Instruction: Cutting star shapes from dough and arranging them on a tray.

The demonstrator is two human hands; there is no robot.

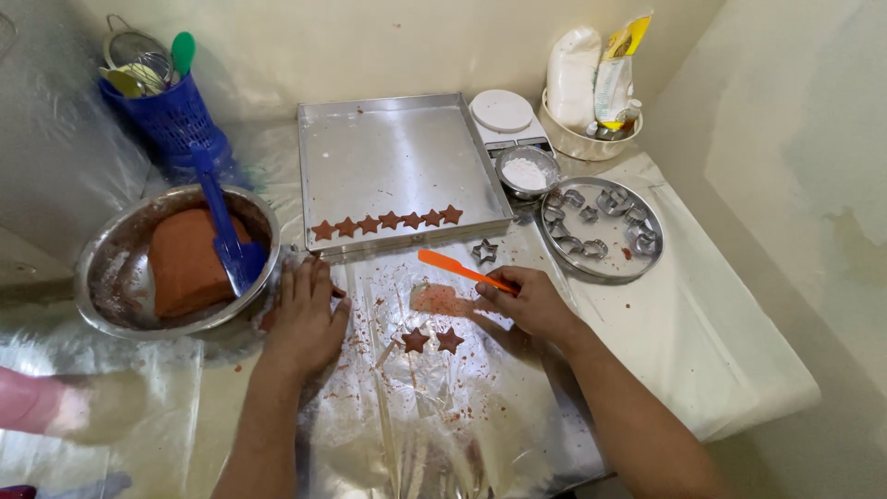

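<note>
Progress: seven dough stars [386, 223] lined in tray [397, 148], top centre. Two stars [431, 341] and scrap [434, 299] on film mid-frame. Dough block [189, 261] in bowl [111, 268] uncut. Right hand [528, 302] fingers pinch orange spatula [459, 269]; left hand [303, 319] flat, released on surface.

Tray [397, 157] & bowl [111, 268]: shiny metal. Spatula [453, 268]: smooth orange plastic. Sheet [425, 407]: glossy, crinkled clear film. Dough [189, 259]: matt brown.
</note>
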